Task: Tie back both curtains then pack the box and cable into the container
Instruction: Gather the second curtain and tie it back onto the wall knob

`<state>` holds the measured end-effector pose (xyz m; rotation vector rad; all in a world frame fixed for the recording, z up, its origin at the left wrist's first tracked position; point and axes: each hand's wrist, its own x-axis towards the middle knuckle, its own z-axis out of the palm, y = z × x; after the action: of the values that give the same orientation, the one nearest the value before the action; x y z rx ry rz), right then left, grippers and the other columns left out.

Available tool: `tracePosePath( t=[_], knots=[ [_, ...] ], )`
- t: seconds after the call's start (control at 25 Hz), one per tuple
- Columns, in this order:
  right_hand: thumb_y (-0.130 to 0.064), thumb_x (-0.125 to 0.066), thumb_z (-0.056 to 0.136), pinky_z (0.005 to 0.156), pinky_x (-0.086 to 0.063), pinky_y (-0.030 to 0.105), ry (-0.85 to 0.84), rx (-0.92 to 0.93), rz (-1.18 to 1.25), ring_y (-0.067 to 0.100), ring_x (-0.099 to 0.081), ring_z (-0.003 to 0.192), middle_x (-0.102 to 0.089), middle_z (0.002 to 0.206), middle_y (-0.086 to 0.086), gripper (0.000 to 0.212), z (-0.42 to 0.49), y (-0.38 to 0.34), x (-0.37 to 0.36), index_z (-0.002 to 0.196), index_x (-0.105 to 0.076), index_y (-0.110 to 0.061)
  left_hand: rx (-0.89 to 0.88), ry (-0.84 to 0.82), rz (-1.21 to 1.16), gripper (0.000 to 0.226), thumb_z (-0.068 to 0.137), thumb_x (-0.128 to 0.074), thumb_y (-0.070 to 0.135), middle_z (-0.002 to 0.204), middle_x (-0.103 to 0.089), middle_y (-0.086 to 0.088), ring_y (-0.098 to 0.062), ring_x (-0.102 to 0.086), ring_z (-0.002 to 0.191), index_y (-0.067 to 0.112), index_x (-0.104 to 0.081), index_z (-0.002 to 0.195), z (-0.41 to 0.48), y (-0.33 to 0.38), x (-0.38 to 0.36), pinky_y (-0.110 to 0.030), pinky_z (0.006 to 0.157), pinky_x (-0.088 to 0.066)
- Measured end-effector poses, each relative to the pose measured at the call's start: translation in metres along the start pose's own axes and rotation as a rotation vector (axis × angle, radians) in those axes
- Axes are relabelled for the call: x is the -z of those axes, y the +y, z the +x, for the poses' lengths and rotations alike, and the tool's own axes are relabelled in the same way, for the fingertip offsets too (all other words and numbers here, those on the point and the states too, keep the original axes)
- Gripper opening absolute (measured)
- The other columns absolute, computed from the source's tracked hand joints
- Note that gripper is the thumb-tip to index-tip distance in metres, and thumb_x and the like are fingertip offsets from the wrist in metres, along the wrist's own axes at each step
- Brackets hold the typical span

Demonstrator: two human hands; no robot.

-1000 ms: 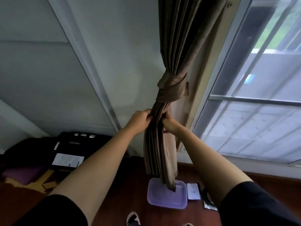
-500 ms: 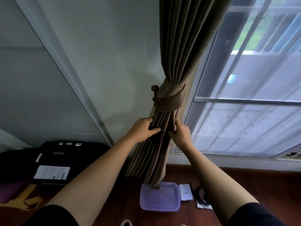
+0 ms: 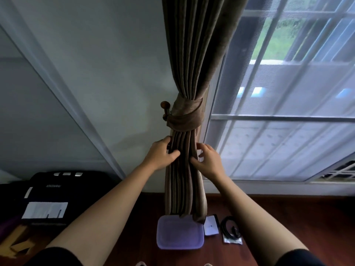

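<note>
A brown curtain hangs beside the window, gathered by a matching tieback band looped onto a wooden wall hook. My left hand pinches the folds on the left just below the band. My right hand touches the folds on the right with fingers spread. On the floor below lie a purple lidded container, a small white box and a coiled black cable in a clear bag.
A black case with a white paper on it sits at the left on the wooden floor. The window fills the right side. Yellow cardboard pieces lie at the lower left.
The curtain's lower part has straightened and now hangs vertically. Both hands have loosened from a tight grip around the folds; my right hand has opened. The view shifted, revealing the wall hook.
</note>
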<state>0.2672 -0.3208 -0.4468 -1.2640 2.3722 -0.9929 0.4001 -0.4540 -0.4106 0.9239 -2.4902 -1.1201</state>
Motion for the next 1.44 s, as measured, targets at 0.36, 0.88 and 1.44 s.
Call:
tracePosePath(
  t=[0.36, 0.88, 1.44],
  knots=[
    [-0.012, -0.065, 0.076, 0.059, -0.031, 0.035, 0.202, 0.024, -0.159, 0.042, -0.057, 0.074, -0.064, 0.079, 0.022, 0.014, 0.032, -0.004, 0.02, 0.079, -0.056, 0.0, 0.0, 0.213, 0.193, 0.039, 0.081, -0.068, 0.038, 0.098, -0.071, -0.011, -0.027, -0.066, 0.091, 0.005, -0.064, 0.101, 0.02, 0.025, -0.006, -0.026, 0.071, -0.046],
    [-0.019, -0.059, 0.078, 0.075, -0.043, 0.011, 0.377, 0.319, 0.24, 0.006, -0.058, 0.083, -0.06, 0.101, 0.0, 0.03, 0.009, -0.034, 0.066, 0.108, -0.064, -0.013, -0.346, 0.438, -0.079, 0.008, 0.087, -0.062, 0.012, 0.082, -0.063, 0.005, 0.005, -0.057, 0.07, 0.011, -0.066, 0.094, 0.001, 0.013, 0.054, -0.007, 0.062, -0.043],
    [-0.021, -0.039, 0.078, 0.075, -0.028, 0.031, 0.6, 0.776, -1.055, 0.017, -0.038, 0.086, -0.063, 0.102, -0.01, 0.035, 0.036, -0.117, 0.082, 0.101, -0.066, -0.022, -0.445, -0.055, 0.267, 0.019, 0.094, -0.053, 0.02, 0.095, -0.059, -0.008, -0.02, -0.056, 0.084, 0.005, -0.061, 0.103, 0.044, 0.037, 0.085, -0.023, 0.068, -0.036]
  ],
)
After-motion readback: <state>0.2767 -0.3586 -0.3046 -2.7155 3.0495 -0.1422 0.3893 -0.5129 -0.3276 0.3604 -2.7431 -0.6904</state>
